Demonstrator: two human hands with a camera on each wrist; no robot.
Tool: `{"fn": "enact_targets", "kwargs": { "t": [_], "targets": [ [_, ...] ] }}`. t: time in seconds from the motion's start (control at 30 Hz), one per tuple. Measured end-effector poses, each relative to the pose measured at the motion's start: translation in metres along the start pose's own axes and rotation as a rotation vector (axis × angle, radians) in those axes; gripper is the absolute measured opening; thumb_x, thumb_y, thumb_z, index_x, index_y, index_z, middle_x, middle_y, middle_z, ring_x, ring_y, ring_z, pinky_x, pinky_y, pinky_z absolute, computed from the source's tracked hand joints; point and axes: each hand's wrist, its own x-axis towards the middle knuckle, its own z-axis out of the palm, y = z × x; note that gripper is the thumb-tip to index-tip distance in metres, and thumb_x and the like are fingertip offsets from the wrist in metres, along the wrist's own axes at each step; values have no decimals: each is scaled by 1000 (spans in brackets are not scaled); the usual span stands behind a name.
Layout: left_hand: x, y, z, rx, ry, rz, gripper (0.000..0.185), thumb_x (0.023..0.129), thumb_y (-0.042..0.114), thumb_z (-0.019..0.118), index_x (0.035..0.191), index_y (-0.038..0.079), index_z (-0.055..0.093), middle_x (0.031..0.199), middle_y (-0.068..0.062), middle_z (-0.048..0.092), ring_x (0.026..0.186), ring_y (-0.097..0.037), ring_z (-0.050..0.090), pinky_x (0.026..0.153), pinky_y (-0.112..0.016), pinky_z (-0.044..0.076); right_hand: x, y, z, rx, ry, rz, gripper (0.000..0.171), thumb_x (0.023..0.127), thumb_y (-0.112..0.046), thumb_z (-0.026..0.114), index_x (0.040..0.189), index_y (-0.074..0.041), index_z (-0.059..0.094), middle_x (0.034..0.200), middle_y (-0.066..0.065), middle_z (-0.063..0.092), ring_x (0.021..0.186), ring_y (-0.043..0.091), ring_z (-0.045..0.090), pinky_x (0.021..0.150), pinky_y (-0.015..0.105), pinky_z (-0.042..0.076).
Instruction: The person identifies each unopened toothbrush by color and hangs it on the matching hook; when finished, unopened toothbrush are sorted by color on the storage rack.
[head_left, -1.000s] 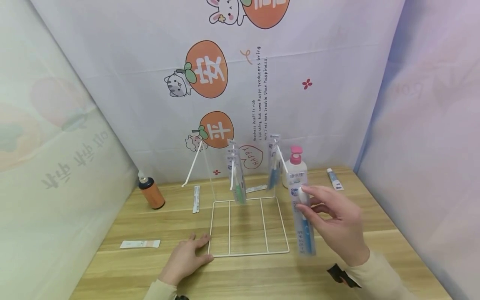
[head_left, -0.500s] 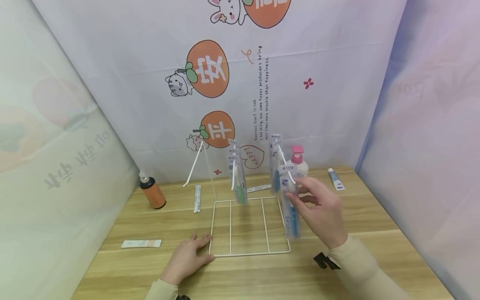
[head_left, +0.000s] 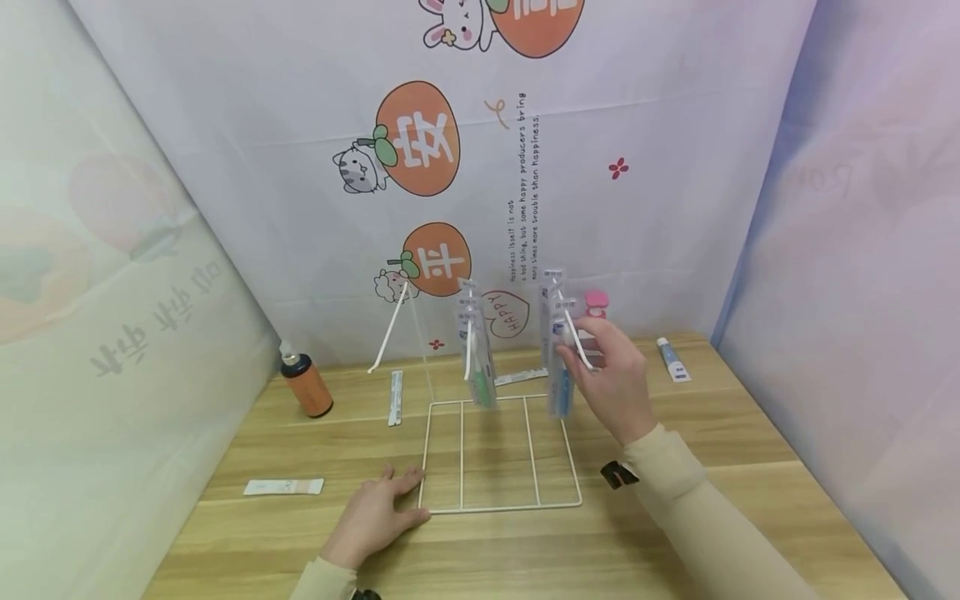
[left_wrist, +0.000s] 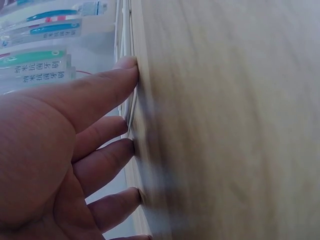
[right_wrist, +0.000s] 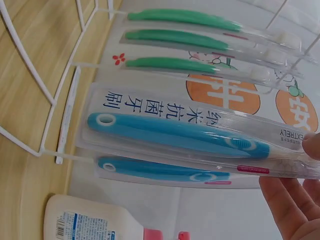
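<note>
A white wire rack point(head_left: 501, 505) stands on the wooden table point(head_left: 750, 433), with long hooks sloping up from it. My right hand point(head_left: 583, 348) pinches the top of a packaged blue toothbrush point(head_left: 560, 385) and holds it against the right hook point(head_left: 576, 340), just in front of another blue pack point(right_wrist: 165, 170). In the right wrist view the held pack point(right_wrist: 175, 134) fills the middle, with my fingers point(right_wrist: 292, 202) at its card end. Green toothbrush packs point(head_left: 477, 360) hang on the middle hook. My left hand point(head_left: 384, 507) lies flat on the table, fingers point(left_wrist: 102, 95) touching the rack's front left corner.
An orange bottle point(head_left: 305, 386) stands at the back left. A pink-capped pump bottle point(head_left: 597, 302) is behind my right hand, and a small tube point(head_left: 670, 359) lies to its right. Flat packets lie left of the rack point(head_left: 282, 487), by the left hook point(head_left: 393, 397) and behind it point(head_left: 514, 377).
My right hand has carried the blue toothbrush pack up and back, from in front of the rack's right side to the right hook. My left hand has stayed put.
</note>
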Motion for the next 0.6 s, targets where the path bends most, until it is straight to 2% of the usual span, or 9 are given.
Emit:
{"fn": "enact_targets", "kwargs": {
  "t": [0.13, 0.37, 0.6],
  "targets": [
    [1, -1, 0, -2, 3, 5, 65, 91, 42, 88, 145, 11, 70, 149, -12, 65, 140, -60, 50, 108, -74, 44, 4, 5, 3, -25, -1, -13, 38, 89, -3, 88, 120, 1, 69, 113, 18, 72, 90, 32, 79, 76, 20, 62],
    [1, 0, 1, 3, 7, 2, 65, 90, 42, 88, 145, 12, 70, 148, -12, 66, 139, -60, 51, 108, -75, 44, 6, 10, 6, -23, 1, 10, 38, 90, -3, 88, 122, 1, 68, 118, 19, 72, 93, 33, 79, 74, 14, 59],
    [2, -1, 1, 5, 8, 2, 65, 90, 42, 88, 144, 12, 71, 148, -11, 66, 139, -59, 51, 107, -75, 45, 6, 11, 8, -30, 4, 11, 39, 90, -4, 87, 123, 1, 68, 119, 19, 71, 93, 34, 78, 74, 16, 60]
  ]
}}
